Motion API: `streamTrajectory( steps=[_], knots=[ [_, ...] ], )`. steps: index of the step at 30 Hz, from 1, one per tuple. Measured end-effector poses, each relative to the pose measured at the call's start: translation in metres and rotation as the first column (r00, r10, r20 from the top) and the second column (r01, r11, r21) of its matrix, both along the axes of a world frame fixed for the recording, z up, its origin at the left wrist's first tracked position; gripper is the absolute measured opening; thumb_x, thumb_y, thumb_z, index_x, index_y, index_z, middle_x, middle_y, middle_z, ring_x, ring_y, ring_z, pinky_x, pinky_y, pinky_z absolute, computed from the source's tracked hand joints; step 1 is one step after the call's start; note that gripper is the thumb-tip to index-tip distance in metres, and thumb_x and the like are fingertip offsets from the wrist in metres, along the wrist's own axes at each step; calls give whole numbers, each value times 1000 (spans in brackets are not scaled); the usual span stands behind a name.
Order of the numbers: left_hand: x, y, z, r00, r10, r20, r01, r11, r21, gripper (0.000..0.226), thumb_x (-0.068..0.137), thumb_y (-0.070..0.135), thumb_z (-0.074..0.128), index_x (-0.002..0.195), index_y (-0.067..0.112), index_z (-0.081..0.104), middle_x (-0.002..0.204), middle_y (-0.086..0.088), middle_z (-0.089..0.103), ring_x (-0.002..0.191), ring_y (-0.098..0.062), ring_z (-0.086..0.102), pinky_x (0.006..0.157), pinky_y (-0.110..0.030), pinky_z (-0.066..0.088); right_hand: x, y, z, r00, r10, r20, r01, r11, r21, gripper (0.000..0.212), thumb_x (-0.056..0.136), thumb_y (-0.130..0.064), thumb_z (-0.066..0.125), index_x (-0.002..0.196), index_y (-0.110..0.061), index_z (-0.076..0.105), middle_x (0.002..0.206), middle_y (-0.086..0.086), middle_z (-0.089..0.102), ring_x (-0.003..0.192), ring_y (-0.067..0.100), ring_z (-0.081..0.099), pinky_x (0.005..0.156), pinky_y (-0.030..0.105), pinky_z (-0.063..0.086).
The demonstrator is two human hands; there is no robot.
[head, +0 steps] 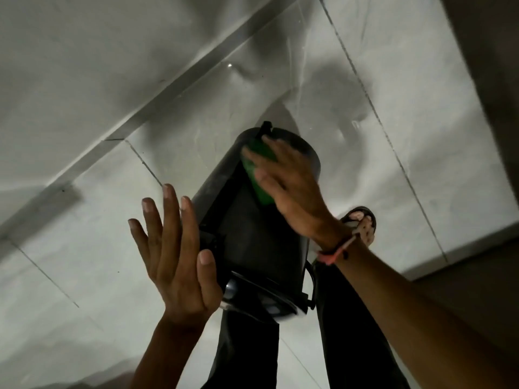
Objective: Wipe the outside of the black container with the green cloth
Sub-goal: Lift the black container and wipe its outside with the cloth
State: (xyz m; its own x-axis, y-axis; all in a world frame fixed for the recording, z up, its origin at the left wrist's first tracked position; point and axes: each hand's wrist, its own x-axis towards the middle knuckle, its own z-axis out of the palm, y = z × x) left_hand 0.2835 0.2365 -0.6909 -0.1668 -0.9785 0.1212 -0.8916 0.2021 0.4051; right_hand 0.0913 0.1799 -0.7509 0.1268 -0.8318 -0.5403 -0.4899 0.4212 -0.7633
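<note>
Between the knees, tall matt black plastic container (252,237) running lengthwise away; right hand (289,186) flat, pressing crumpled green cloth (257,167) near far end; left hand (174,254) spread against near left side.

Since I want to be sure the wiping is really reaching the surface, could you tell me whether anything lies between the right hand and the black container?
Only the green cloth does. The right hand presses it flat on the black container, as intended; nothing else intervenes. The left hand is open at the container's side.
</note>
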Motion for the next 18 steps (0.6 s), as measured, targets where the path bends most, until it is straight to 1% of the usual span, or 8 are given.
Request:
streamTrajectory(
  steps=[3,7,9,11,14,16,17,18],
  knots=[
    [0,-8,2,998,61,-19,-61,998,29,59,113,39,13,162,8,26,168,-20,30,166,-16,4,136,-48,-1,11,34,31,985,166,40,-156,972,-176,56,102,-50,28,154,-37,45,173,0,29,163,23,17,132,46,0],
    [18,-16,1,999,26,-21,-25,997,74,65,113,42,11,163,3,26,168,-29,29,166,-15,3,135,-47,-7,7,78,21,990,77,118,-39,953,-301,52,102,-35,42,153,-27,48,172,9,31,164,27,18,132,54,13],
    [31,-21,-1,999,39,-31,-36,994,104,68,113,44,10,163,0,26,170,-27,26,166,-14,3,135,-46,-8,-1,80,-4,992,-84,98,104,970,-221,54,101,-32,44,154,-23,46,172,12,30,163,28,17,131,55,21],
    [38,-23,-3,997,66,-44,-61,991,116,70,113,45,10,162,-3,27,172,-20,25,166,-15,4,135,-49,-6,-8,67,-29,945,-322,62,325,944,-52,54,103,-31,39,156,-25,42,171,10,31,163,23,18,132,51,21],
    [29,-27,-4,994,56,-88,-50,996,69,66,114,41,14,159,-1,36,170,-14,28,166,-16,8,137,-46,-1,-14,25,-55,759,-651,-7,642,746,177,51,109,-31,36,159,-22,41,169,4,39,158,19,31,132,45,24],
    [14,-26,-3,987,97,-127,-93,995,41,61,114,38,17,158,3,42,170,-10,32,166,-15,10,137,-44,1,-20,-10,-57,735,-677,-30,662,709,243,46,111,-24,41,155,-17,48,162,7,49,146,16,44,126,25,30],
    [6,-25,-2,981,135,-141,-132,991,30,60,114,37,18,157,4,44,170,-10,33,166,-14,11,137,-43,1,-16,-22,-46,788,-616,-10,602,766,224,44,108,-17,47,151,-13,54,158,10,53,140,16,48,122,18,33],
    [7,-24,-5,972,183,-150,-182,983,18,59,114,36,19,157,6,46,170,-11,36,165,-14,12,137,-42,1,-10,-22,-36,848,-528,48,515,841,166,43,103,-12,53,145,-11,61,155,13,56,139,19,50,123,21,33]
  ],
)
